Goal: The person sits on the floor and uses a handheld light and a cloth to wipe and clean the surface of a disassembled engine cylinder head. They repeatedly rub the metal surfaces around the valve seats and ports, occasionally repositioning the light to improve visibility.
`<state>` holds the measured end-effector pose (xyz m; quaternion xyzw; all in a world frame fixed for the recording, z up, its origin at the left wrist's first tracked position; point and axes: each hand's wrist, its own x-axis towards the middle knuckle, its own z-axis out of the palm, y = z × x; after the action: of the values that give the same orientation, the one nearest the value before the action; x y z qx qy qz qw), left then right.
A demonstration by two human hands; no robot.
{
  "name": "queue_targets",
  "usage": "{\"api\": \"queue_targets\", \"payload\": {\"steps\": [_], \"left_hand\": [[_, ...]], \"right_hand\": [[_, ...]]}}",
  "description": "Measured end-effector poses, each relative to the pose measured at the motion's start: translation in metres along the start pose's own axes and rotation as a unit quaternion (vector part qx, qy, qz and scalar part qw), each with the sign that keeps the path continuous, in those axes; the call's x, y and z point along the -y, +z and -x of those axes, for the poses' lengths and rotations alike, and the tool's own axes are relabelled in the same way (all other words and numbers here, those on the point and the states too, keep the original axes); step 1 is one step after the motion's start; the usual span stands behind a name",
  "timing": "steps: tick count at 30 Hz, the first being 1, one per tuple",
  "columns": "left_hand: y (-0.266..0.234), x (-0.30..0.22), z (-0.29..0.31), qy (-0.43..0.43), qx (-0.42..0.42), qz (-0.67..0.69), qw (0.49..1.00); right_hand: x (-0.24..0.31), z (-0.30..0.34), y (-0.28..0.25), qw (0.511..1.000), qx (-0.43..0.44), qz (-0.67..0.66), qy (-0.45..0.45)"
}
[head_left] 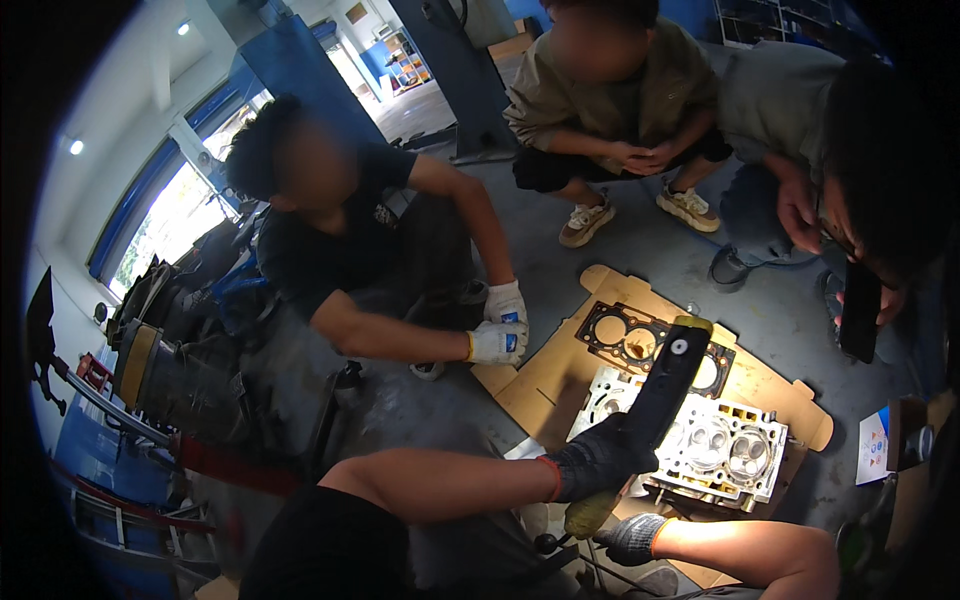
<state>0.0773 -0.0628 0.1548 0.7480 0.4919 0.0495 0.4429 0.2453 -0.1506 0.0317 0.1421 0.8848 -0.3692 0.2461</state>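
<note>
Grey floor (775, 310) underlay cardboard (535, 398) bearing a silvery, round-chambered cylinder head (735, 450), partly hidden by a long black tool (672, 385) clasped in the left hand (603, 462), the right hand's (635, 540) grip unclear, while a white-sided box (873, 446) had indistinct contents.

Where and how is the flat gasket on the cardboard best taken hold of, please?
Probably pinch the gasket by its left rim, coming from the left: it lies flat on the cardboard, and that end shows clear of the black tool and cylinder head.
</note>
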Motion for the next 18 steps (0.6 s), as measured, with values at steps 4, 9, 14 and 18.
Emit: {"api": "queue_targets", "payload": {"steps": [4,9,14,18], "left_hand": [[-0.022,-0.027,0.011,-0.038,0.024,0.039,0.998],[-0.017,-0.009,0.016,0.078,-0.032,-0.088,0.993],[0.024,0.002,0.033,0.134,-0.125,-0.225,0.957],[0.058,0.000,0.057,0.073,-0.159,-0.214,0.961]], "right_hand": [[0.000,-0.002,-0.004,0.995,-0.089,0.044,-0.005],[-0.001,0.018,-0.010,0.893,-0.402,-0.204,0.015],[-0.033,0.061,0.000,0.962,-0.225,-0.093,0.126],[-0.069,0.094,-0.001,0.950,-0.172,0.031,0.260]]}}
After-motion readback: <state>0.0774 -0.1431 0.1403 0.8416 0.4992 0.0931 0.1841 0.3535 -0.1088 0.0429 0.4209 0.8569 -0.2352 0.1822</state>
